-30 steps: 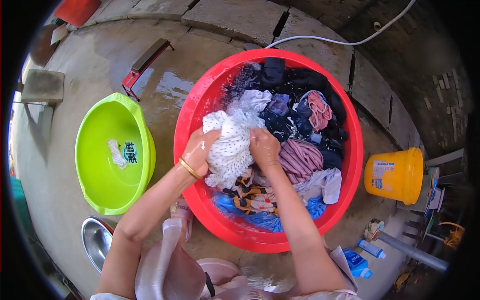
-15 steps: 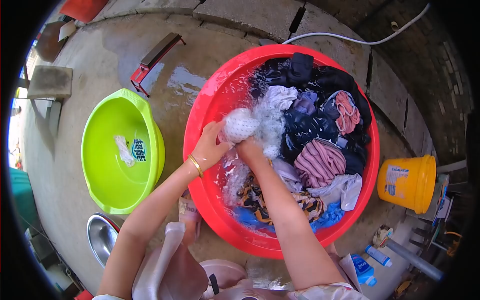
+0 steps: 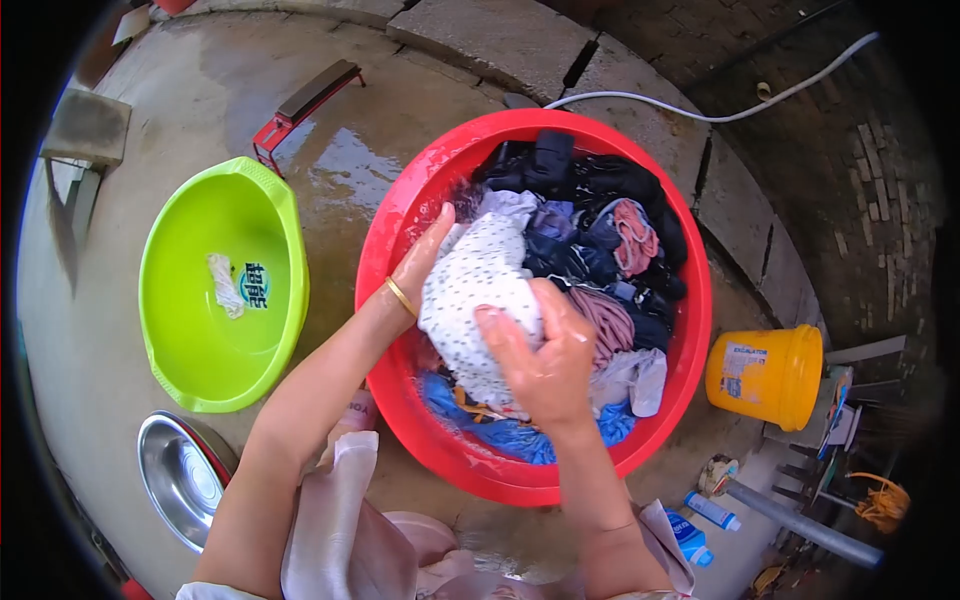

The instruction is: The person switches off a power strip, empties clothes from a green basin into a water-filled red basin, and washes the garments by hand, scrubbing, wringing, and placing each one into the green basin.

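Note:
A white cloth with small dark dots [image 3: 480, 270] is spread above the wash in a large red tub [image 3: 378, 300]. My right hand [image 3: 548, 355] grips its lower right part, thumb over the fabric. Along its left edge is my left hand [image 3: 425, 255], fingers fairly straight and the cloth held against it; its thumb is partly hidden. Around the cloth lie wet dark clothes [image 3: 600, 180], a pink striped garment [image 3: 600, 320], a pale garment [image 3: 632, 380] and blue fabric [image 3: 520, 440].
To the left stands a green basin [image 3: 185, 340] with a small white cloth [image 3: 225, 285] inside. A metal bowl [image 3: 180, 475] sits nearer me. At right are a yellow bucket [image 3: 765, 378] and blue bottles [image 3: 690, 540]. A low bench [image 3: 305, 105] and a white hose [image 3: 680, 115] lie beyond.
The dotted cloth was bunched in the water between both hands; now it is raised and opened out. My right hand has come up out of the water onto it.

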The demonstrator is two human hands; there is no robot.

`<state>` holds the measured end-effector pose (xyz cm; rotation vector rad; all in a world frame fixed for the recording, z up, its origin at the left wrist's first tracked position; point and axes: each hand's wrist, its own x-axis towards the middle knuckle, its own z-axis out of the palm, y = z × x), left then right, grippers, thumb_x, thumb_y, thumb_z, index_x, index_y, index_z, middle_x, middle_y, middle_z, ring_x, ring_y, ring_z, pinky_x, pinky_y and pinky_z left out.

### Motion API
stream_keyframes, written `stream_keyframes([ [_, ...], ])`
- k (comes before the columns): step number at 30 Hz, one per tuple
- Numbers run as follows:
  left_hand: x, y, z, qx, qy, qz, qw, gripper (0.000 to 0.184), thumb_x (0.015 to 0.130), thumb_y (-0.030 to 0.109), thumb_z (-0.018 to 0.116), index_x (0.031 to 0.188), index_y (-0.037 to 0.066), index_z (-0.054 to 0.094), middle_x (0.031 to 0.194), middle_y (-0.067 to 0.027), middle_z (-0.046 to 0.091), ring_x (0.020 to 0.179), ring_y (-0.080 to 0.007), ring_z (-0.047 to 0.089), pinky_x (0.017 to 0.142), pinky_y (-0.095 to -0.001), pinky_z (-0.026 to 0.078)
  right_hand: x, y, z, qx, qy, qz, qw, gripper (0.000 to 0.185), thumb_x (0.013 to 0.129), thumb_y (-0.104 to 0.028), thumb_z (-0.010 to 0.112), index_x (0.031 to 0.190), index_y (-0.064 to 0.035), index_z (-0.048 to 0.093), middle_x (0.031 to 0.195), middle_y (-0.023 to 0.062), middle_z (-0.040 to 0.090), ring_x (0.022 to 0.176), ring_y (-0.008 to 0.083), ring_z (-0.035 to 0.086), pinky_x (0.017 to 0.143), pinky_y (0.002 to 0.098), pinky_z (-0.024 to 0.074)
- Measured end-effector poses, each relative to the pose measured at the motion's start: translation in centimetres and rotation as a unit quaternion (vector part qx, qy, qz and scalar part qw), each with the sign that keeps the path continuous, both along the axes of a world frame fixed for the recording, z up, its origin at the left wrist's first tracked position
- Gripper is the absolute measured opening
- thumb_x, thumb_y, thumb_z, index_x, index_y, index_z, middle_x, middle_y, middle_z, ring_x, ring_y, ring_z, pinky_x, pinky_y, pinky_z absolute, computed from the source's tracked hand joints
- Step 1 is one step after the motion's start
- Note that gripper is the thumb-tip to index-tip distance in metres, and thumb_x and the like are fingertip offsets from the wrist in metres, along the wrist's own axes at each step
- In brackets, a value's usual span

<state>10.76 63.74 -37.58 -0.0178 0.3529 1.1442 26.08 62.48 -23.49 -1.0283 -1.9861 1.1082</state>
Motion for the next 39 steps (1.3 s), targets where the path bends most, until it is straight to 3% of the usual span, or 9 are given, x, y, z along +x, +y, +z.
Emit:
stream_keyframes([
  [7,2.4,-1.7,0.6,0.058,-0.142,-0.004,0.988,0.047,0.093,0.045,0.035,0.112,0.006,0.054,0.106,-0.0105,0.06,0.097,-0.0222,0.057,0.089,-0.0365,0.044,-3.6,-0.9,-6.1,0.232,-0.003,-0.032,0.972,0.025,0.07,-0.017,0.069,0.085,0.0001,0.058,0.071,0.0136,0.053,0.062,0.0319,0.053,0.056,0.0359,0.0438],
  [9,2.6,-2.3,0.8,0.286,0.54,0.155,0.776,0.035,0.092,0.038,0.044,0.1,0.007,0.058,0.089,-0.0087,0.062,0.077,-0.0206,0.06,0.075,-0.0351,0.05,-3.5,0.5,-7.6,0.209,0.013,-0.049,0.977,0.02,0.073,-0.018,0.066,0.079,-0.0016,0.056,0.068,0.0139,0.051,0.06,0.0324,0.052,0.055,0.0376,0.0425],
  [17,0.4,-2.2,6.7,-0.068,0.337,0.162,0.925,0.03,0.084,0.03,0.059,0.09,0.001,0.061,0.081,-0.0097,0.064,0.077,-0.0208,0.062,0.07,-0.0326,0.048,6.2,9.4,-15.2,0.211,-0.177,-0.075,0.958,0.018,0.085,-0.019,0.049,0.079,-0.0036,0.058,0.076,0.0163,0.057,0.069,0.0354,0.056,0.059,0.0416,0.0434],
  [19,-2.1,-2.2,3.5,0.125,0.842,0.08,0.518,0.036,0.082,0.036,0.06,0.08,-0.001,0.059,0.075,-0.0178,0.06,0.073,-0.0312,0.06,0.065,-0.0374,0.047,8.5,9.3,-14.7,0.274,-0.217,-0.07,0.934,0.018,0.084,-0.02,0.052,0.085,-0.0037,0.06,0.079,0.0141,0.058,0.072,0.0338,0.055,0.064,0.0401,0.0434],
  [22,-2.2,-2.5,3.3,0.152,0.891,0.031,0.427,0.036,0.082,0.035,0.061,0.079,-0.001,0.058,0.072,-0.0211,0.055,0.07,-0.0349,0.057,0.062,-0.0419,0.042,7.9,6.1,-11.4,0.33,-0.258,-0.118,0.901,0.02,0.081,-0.02,0.057,0.092,-0.0028,0.06,0.083,0.0116,0.058,0.081,0.0293,0.053,0.074,0.0352,0.0409],
  [28,4.8,-5.1,4.7,0.354,0.829,-0.054,0.429,0.045,0.076,0.025,0.062,0.108,-0.004,0.05,0.077,-0.0195,0.059,0.074,-0.0359,0.059,0.066,-0.0438,0.047,2.3,0.3,-9.2,-0.335,0.143,-0.087,0.927,0.017,0.083,-0.015,0.06,0.092,-0.0006,0.06,0.088,0.0038,0.061,0.081,0.0155,0.055,0.069,0.0307,0.0423],
  [32,2.9,-6.6,4.2,0.247,0.575,-0.119,0.771,0.05,0.072,0.013,0.059,0.119,0.0,0.047,0.084,-0.0152,0.059,0.074,-0.034,0.058,0.065,-0.0403,0.048,5.8,0.4,-11.8,-0.433,0.24,-0.164,0.853,0.026,0.084,-0.013,0.058,0.105,0.0021,0.056,0.101,0.0066,0.06,0.092,0.015,0.055,0.078,0.0291,0.044],
  [35,1.9,-5.7,-0.8,0.181,0.886,0.019,0.427,0.05,0.07,0.013,0.064,0.114,0.005,0.042,0.095,-0.0148,0.053,0.085,-0.0302,0.058,0.069,-0.0439,0.046,7.2,0.5,-11.1,-0.454,0.407,-0.192,0.769,0.035,0.087,-0.012,0.051,0.119,0.001,0.047,0.115,0.0095,0.056,0.108,0.0229,0.053,0.096,0.0376,0.0392],
  [39,1.7,-3.5,-4.0,0.118,0.931,-0.071,0.338,0.056,0.068,0.014,0.065,0.118,0.005,0.04,0.099,-0.017,0.05,0.089,-0.0345,0.055,0.072,-0.0464,0.045,8.1,0.3,-9.1,-0.44,0.4,-0.203,0.778,0.037,0.084,-0.01,0.054,0.118,0.0016,0.047,0.114,0.0112,0.056,0.107,0.0225,0.054,0.094,0.0375,0.0406],
])
